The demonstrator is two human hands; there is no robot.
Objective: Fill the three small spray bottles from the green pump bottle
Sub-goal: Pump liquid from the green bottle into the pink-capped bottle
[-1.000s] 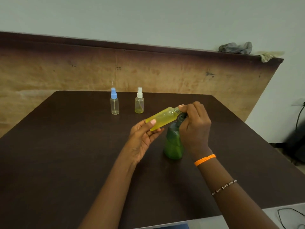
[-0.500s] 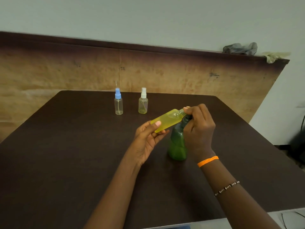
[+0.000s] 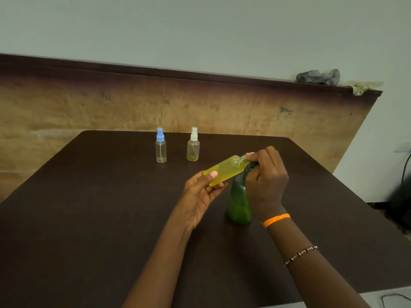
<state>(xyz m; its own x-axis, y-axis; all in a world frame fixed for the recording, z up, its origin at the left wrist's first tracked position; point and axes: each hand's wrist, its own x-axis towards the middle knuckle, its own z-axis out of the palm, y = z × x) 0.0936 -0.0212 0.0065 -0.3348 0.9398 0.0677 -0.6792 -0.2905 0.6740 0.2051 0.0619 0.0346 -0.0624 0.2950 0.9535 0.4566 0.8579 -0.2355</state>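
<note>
Your left hand (image 3: 201,196) pinches the yellow bottle (image 3: 224,171), tilted, neck at the green bottle's (image 3: 239,203) pump at 3 o'clock; right hand (image 3: 265,183) grips the pump. Filling bottle 1: next, pump steadily.

A plain, sparsely furnished indoor room is shown, more like a bare workroom or makeshift recording space than a lived-in home; its exact kind cannot be told. A dark brown table (image 3: 89,218) with a matte top fills most of the view. Behind its far edge a worn, stained board of brown wood (image 3: 244,107) is propped, with a darker band along its top. Above it a pale, undecorated wall (image 3: 200,30) is seen. At the far right, crumpled grey cloth (image 3: 319,76) is left on the board's top edge. A dark cable (image 3: 405,165) is seen against the right wall.
</note>
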